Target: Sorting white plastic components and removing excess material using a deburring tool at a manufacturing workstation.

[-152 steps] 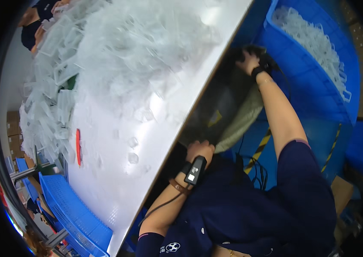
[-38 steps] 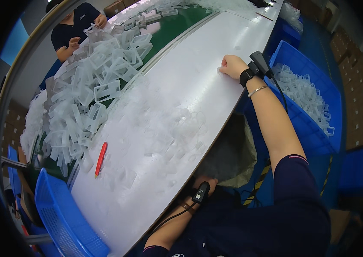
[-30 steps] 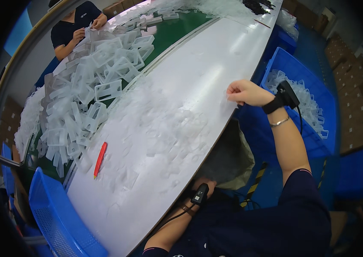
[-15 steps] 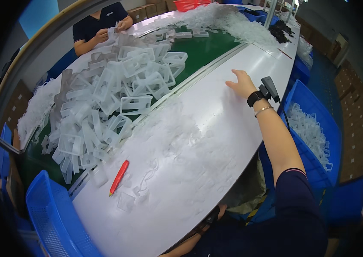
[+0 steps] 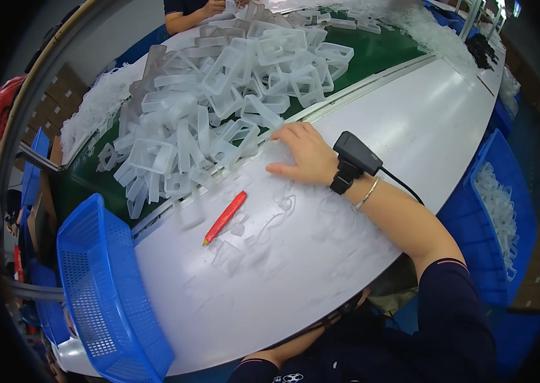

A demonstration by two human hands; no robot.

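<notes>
My right hand (image 5: 307,153) reaches over the white table by the edge of a big pile of translucent plastic frames (image 5: 219,83). Its fingers are spread, with the fingertips near the closest frames and nothing visibly held. A black device with a cable (image 5: 358,153) is strapped to that wrist, beside a bracelet. Low at the table's near edge is my left hand (image 5: 363,296), mostly hidden, so its fingers cannot be made out. On the table left of my right hand lies a red-handled tool (image 5: 225,218) with a yellowish tip, near some thin clear plastic scraps (image 5: 228,255).
A blue perforated basket (image 5: 101,287) stands at the table's left end. At right, a blue bin (image 5: 483,147) holds clear pieces (image 5: 498,217). Behind the pile runs a green surface (image 5: 384,48); across it another person's hands (image 5: 215,7) show at the top edge.
My right hand has moved left from the far right table area to the pile's edge. The view has shifted, bringing the blue basket more fully into sight.
</notes>
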